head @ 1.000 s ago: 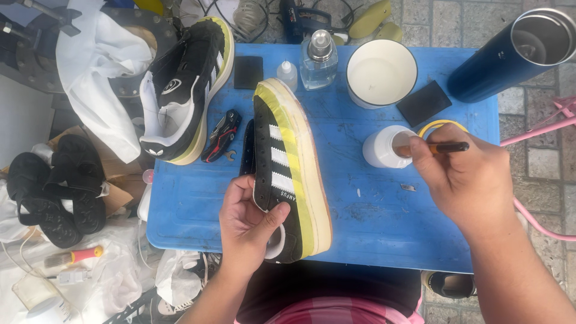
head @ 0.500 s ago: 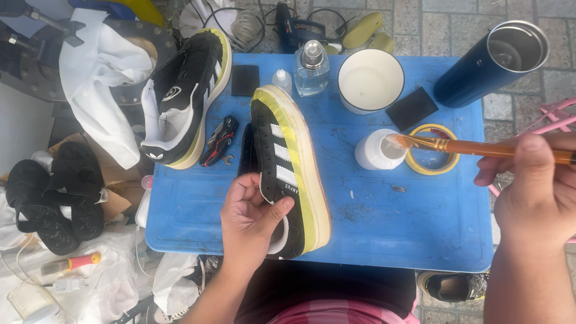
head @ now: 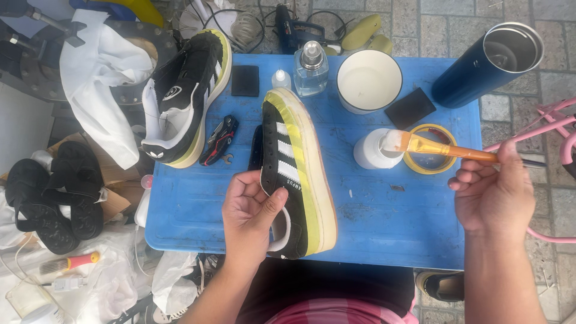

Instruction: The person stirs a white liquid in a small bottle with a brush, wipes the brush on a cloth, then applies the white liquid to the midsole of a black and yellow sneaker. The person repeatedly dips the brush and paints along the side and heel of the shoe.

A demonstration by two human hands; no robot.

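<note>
Head view: left hand [head: 252, 210] grips sneaker [head: 294, 174], hiding its heel; right hand [head: 495, 192] pinches brush [head: 441, 148].

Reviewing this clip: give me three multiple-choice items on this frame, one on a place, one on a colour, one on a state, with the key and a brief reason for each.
1. Where does the open white bowl stand?
A. At the far edge of the blue table
B. On the ground by the sandals
C. Inside a shoe

2. What colour is the handle of the brush?
A. Green
B. Orange
C. Black

3. How is the black shoe with white stripes placed?
A. Lying alone, untouched
B. Held on its side by the left hand
C. Hanging from a hook

Key: A, it sits beside the clear bottle; B, the right hand grips an orange handle; B, fingers wrap the heel opening, sole edge up.
</note>
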